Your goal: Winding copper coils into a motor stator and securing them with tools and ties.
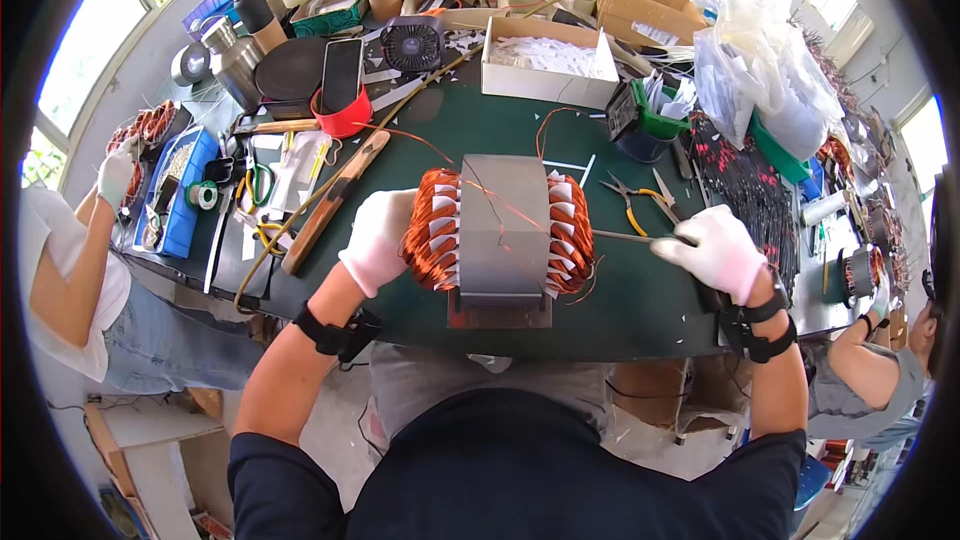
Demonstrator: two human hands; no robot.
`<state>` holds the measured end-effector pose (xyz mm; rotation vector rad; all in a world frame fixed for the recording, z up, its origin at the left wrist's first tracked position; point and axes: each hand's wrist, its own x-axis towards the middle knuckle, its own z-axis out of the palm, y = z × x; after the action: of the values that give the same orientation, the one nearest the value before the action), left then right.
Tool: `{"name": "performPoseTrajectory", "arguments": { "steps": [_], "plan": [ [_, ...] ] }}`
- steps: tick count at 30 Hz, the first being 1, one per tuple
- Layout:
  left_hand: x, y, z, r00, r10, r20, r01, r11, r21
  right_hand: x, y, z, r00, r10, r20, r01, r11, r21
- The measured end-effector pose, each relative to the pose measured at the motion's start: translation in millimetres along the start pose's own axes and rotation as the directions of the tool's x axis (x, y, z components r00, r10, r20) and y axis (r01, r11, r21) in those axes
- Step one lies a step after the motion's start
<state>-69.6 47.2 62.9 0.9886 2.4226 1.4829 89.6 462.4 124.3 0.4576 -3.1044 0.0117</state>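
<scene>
A motor stator [504, 230] lies on its side in front of me, a grey steel core with copper windings [432, 230] bulging from both ends. White paper slips of insulation stick out between the windings and the core. My left hand [380, 238], in a white glove, grips the left winding end, its fingertips hidden behind the copper. In my gloved right hand [722, 252] is a thin metal rod tool [625, 236]; its tip reaches the right windings and its grip end is covered by my fingers. Loose copper wires cross the core. Under the stator sits a grey metal stand [500, 313].
Yellow-handled pliers [632, 202] and scissors lie near my right hand. A wooden stick [335, 202] lies left of the stator. Behind stand a white box of paper slips [550, 62], a red tape ring [342, 120] and a small fan [412, 44]. Co-workers sit at both sides.
</scene>
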Motion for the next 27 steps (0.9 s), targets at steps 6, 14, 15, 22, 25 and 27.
{"name": "performPoseTrajectory", "arguments": {
  "steps": [6, 14, 15, 22, 25, 27],
  "plan": [
    [-25.5, -20.6, -43.2, 0.980, 0.154, 0.122, -0.195, 0.832, 0.519, -37.3, 15.1, 7.7, 0.748, 0.557, 0.361, -0.664, 0.636, 0.393],
    [-53.8, -51.6, -27.1, 0.988, 0.099, 0.115, -0.151, 0.576, 0.803, 32.3, -65.4, -6.9, 0.871, 0.402, -0.281, -0.267, 0.869, 0.416],
    [-52.8, -54.0, -29.3, 0.999, 0.036, 0.040, -0.054, 0.665, 0.745, 42.1, -77.2, -16.2, 0.862, 0.404, -0.306, -0.245, 0.861, 0.446],
    [-42.1, -45.2, -51.5, 0.982, 0.161, -0.099, -0.142, 0.974, 0.174, 122.1, -125.3, -33.4, 0.837, 0.457, -0.302, -0.132, 0.703, 0.699],
    [-31.7, -48.9, -43.4, 0.972, 0.233, -0.031, -0.223, 0.956, 0.189, 143.2, -134.0, -25.4, 0.861, 0.444, -0.248, -0.200, 0.743, 0.638],
    [-25.8, -45.1, -43.8, 0.974, 0.226, 0.015, -0.224, 0.952, 0.210, 143.5, -132.3, -21.5, 0.860, 0.444, -0.250, -0.193, 0.738, 0.647]
  ]
}}
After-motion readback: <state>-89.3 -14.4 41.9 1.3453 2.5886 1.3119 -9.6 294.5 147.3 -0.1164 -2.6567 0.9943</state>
